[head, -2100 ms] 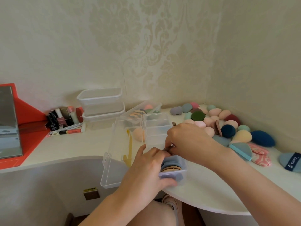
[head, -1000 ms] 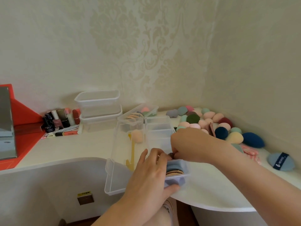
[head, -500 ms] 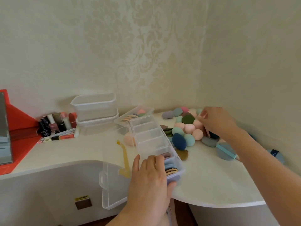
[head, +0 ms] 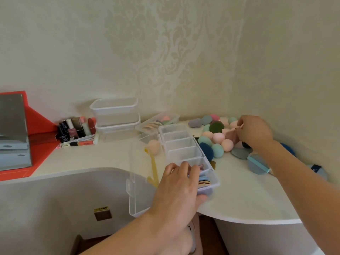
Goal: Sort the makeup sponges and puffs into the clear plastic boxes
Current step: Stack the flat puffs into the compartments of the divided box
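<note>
One hand, the right hand (head: 254,132), had left the compartment box (head: 184,144) and pinched a pink puff (head: 232,134) in the pile at right of frame, while the left hand (head: 179,188) gripped the box's near end, so another piece was likely next.

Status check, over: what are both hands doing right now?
Left hand steadying divided box. Right hand pinching pink puff in sponge pile. Nothing blocking the way back.

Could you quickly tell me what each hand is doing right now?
Left hand: closed on the divided clear box.
Right hand: pinching a pink puff at the pile.
</note>
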The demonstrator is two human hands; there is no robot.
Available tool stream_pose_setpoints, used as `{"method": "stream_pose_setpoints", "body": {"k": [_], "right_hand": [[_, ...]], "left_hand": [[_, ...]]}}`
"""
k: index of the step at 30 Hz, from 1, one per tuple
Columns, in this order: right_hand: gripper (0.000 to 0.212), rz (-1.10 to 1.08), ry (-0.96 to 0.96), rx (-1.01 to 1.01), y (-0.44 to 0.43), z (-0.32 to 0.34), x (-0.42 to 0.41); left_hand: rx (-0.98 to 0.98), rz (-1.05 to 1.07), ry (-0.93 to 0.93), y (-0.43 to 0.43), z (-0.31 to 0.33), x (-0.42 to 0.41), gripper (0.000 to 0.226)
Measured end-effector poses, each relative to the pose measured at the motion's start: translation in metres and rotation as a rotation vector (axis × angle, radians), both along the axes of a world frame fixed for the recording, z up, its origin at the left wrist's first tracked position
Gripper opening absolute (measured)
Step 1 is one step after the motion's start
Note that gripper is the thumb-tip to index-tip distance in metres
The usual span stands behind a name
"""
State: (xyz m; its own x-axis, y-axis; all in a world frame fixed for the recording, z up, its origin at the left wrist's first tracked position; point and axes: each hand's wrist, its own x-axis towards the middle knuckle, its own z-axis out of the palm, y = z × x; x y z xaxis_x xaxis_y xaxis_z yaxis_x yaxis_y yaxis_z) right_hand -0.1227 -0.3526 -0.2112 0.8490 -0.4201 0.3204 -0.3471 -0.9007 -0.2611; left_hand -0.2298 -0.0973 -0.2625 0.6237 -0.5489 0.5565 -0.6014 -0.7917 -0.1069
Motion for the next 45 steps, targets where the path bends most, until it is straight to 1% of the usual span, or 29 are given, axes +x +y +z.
{"method": "stream_pose_setpoints", "body": {"k": [3, 7, 12, 16, 18, 20, 24, 27, 29, 32, 35, 38, 40, 42, 45], "right_hand": [[0.022, 0.049, -0.128, 0.04, 0.003, 0.008, -0.005], [0.025, 0.222, -0.286, 0.159, 0.018, 0.023, -0.018], [0.022, 0.384, -0.345, 0.173, 0.047, 0.04, -0.022], [0.026, 0.525, -0.383, 0.158, 0.075, 0.047, -0.023], [0.025, 0.6, -0.395, 0.198, 0.088, 0.047, -0.022], [0.027, 0.638, -0.363, 0.228, 0.102, 0.044, -0.019], [0.028, 0.625, -0.236, 0.225, 0.118, 0.035, -0.011], [0.024, 0.633, -0.199, 0.313, 0.122, 0.026, -0.007], [0.019, 0.678, -0.177, 0.406, 0.126, 0.023, -0.004], [0.01, 0.772, -0.12, 0.465, 0.133, 0.024, 0.002], [0.007, 0.874, -0.086, 0.513, 0.142, 0.031, 0.01], [0.009, 0.969, -0.023, 0.51, 0.153, 0.035, 0.017], [0.008, 1.034, 0.012, 0.483, 0.162, 0.031, 0.021], [0.007, 1.09, 0.034, 0.487, 0.17, 0.023, 0.026], [0.008, 1.179, 0.043, 0.453, 0.176, 0.012, 0.03]], "left_hand": [[0.007, -0.015, 0.004, 0.007, 0.002, -0.002, 0.054], [0.054, 0.057, 0.021, 0.021, 0.01, 0.001, 0.051], [0.104, 0.142, 0.071, 0.042, 0.017, 0.001, 0.054], [0.106, 0.233, 0.132, 0.053, 0.028, -0.011, 0.052], [0.089, 0.264, 0.089, 0.06, 0.03, -0.007, 0.052], [0.097, 0.305, 0.094, 0.064, 0.031, 0.001, 0.052], [0.127, 0.341, 0.207, 0.061, 0.033, 0.018, 0.049], [0.12, 0.32, 0.228, 0.059, 0.031, 0.029, 0.048], [0.1, 0.298, 0.247, 0.059, 0.029, 0.036, 0.051], [0.065, 0.273, 0.271, 0.061, 0.027, 0.049, 0.055], [-0.019, 0.222, 0.38, 0.067, 0.029, 0.061, 0.061], [-0.194, 0.14, 0.525, 0.076, 0.031, 0.069, 0.069], [-0.269, 0.145, 0.546, 0.082, 0.03, 0.072, 0.076], [-0.275, 0.163, 0.547, 0.085, 0.026, 0.073, 0.075], [-0.234, 0.101, 0.513, 0.086, 0.02, 0.077, 0.062]]}}
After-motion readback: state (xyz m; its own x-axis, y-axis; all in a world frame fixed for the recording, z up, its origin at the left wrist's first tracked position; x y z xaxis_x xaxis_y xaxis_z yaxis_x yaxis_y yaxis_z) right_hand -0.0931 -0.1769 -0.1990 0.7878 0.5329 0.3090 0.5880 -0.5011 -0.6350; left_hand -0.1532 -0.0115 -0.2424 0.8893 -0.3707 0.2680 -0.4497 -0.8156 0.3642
